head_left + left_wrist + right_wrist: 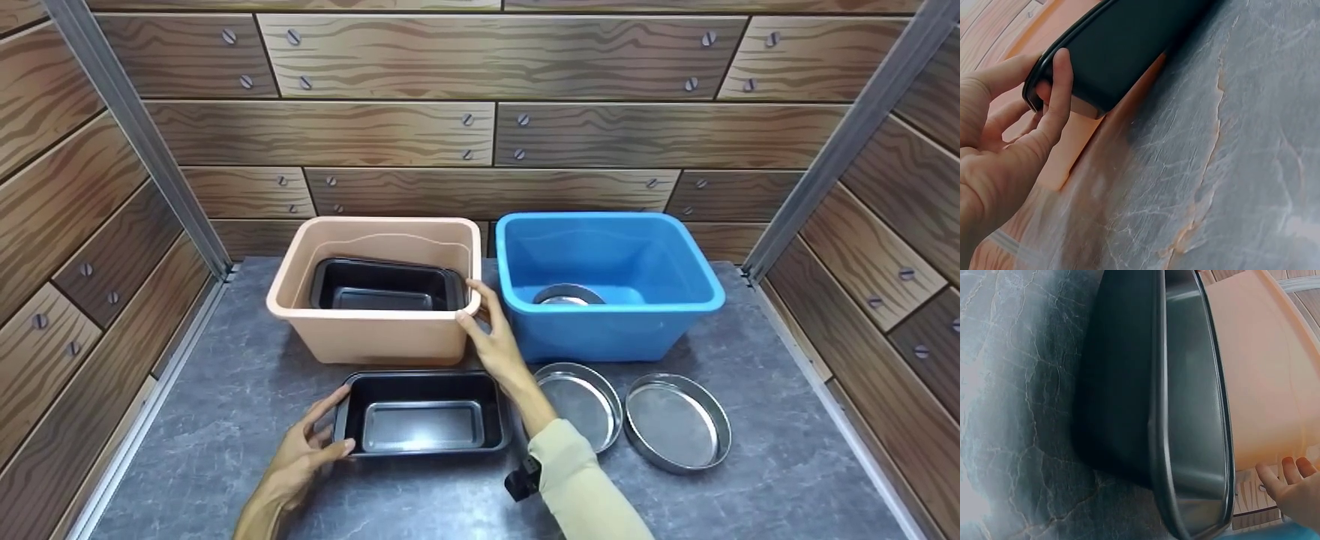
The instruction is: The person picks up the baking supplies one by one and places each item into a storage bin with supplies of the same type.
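A black loaf pan (pixel 424 424) stands before the peach bin (pixel 390 341). At its left end my left hand (pixel 304 450) grips the rim; the left wrist view shows the thumb along the pan's outer wall and fingers behind the end. My right hand (pixel 499 349) is at the bin's front right corner, its thumb and fingers spread against the rim and side. Inside that bin lie black loaf pans (pixel 386 289), seemingly nested. In the right wrist view the gripped loaf pan (pixel 1196 394) fills the middle, with the right hand (pixel 1297 492) beyond it.
A blue bin (pixel 600 334) stands right of the peach one, with a round metal pan (pixel 568 294) inside. Two round cake pans (pixel 577 405) (pixel 675 424) lie in front of it, one partly behind the right forearm. Wood-patterned walls enclose the grey table (pixel 787 465).
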`<state>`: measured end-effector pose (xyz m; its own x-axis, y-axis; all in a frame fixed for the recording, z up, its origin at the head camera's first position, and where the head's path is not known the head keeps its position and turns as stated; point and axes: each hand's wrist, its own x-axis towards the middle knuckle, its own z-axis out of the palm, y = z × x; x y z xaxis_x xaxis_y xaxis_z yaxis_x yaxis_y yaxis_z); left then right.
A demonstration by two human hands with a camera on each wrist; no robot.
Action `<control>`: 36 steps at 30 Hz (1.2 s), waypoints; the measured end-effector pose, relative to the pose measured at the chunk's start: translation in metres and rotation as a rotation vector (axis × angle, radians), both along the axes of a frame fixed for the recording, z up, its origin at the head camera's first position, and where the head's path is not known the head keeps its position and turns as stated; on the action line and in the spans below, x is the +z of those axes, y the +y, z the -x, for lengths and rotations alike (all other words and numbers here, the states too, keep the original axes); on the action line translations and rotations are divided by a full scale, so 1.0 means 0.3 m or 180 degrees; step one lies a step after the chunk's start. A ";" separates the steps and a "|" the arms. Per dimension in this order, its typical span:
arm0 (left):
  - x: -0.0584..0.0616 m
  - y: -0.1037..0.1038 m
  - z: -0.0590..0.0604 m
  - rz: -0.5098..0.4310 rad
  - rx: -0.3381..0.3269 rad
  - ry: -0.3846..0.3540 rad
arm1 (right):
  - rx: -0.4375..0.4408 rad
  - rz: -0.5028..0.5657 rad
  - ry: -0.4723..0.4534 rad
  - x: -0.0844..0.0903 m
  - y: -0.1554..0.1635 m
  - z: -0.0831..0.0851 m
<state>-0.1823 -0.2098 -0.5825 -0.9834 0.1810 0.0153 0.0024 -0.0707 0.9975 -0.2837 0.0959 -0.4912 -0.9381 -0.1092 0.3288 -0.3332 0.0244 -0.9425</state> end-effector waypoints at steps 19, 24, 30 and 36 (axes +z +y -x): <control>0.014 -0.043 -0.038 -0.0711 -0.0070 -0.0162 | 0.0023 0.0065 0.0061 -0.010 -0.003 0.006; 0.031 -0.070 -0.058 -0.0787 -0.0053 -0.0009 | 0.0029 0.0049 -0.0035 -0.009 -0.004 0.004; 0.058 -0.107 -0.068 -0.1063 -0.0210 0.0203 | 0.0023 0.0022 -0.0078 -0.004 0.000 0.000; 0.096 -0.140 -0.082 -0.1187 -0.0430 0.0445 | 0.0040 0.0015 -0.0082 -0.005 0.002 -0.002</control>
<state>-0.1577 -0.2518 -0.5536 -0.9350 0.2649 0.2359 0.1021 -0.4360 0.8942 -0.2832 0.0963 -0.4928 -0.9448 -0.1193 0.3050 -0.3090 0.0158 -0.9509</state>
